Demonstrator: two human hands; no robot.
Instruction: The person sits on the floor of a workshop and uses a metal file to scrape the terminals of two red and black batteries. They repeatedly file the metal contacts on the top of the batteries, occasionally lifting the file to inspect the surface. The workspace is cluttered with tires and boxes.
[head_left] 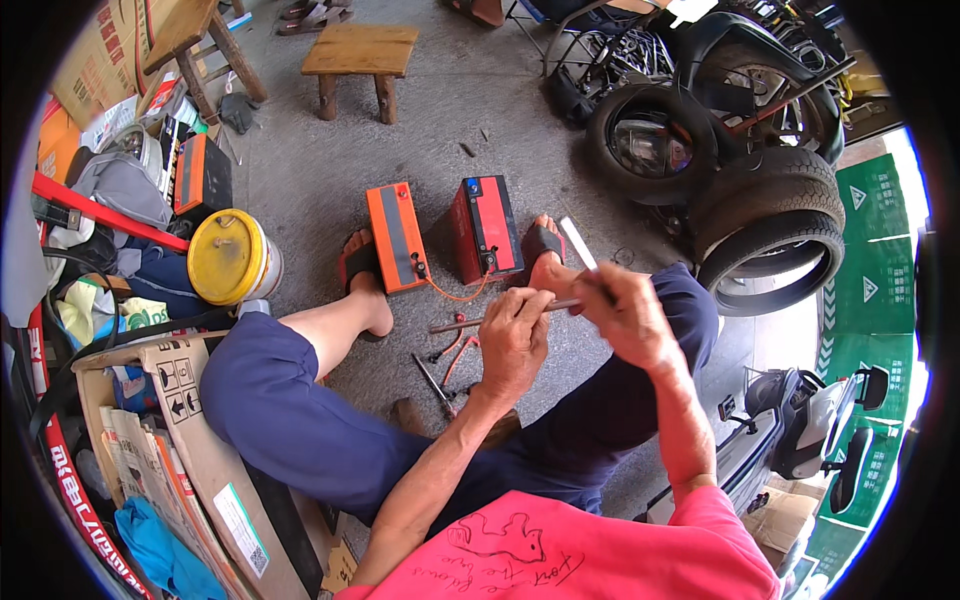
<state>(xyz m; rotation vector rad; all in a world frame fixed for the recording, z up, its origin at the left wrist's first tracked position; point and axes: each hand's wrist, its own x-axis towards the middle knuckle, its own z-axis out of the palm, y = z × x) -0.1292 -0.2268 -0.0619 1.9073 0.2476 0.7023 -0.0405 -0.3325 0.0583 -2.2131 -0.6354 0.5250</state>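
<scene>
Seated low over a rough grey concrete floor (300, 170), the person holds a thin metal rod (470, 322) level above the knees: the left hand (513, 335) is clenched around its middle, thumb on top, and the right hand (628, 312) grips the rod's right end together with a slim white stick (578, 243) that slants up and away. Just beyond the hands, between two sandalled feet, stand two boxy plastic batteries, an orange battery (396, 238) with a grey stripe and a red battery (487, 230) with a black face and blue cap, joined by a curling orange wire (455, 294). Small red-handled tools (452, 350) lie on the floor under the rod. At the floor's left edge a white bucket with a round yellow lid (226, 256) stands shut, and an open cardboard box (175, 420) holds upright papers. A plain wooden stool (358, 60) sits at the far edge; stacked rubber tyres (775, 215) crowd the right side.
</scene>
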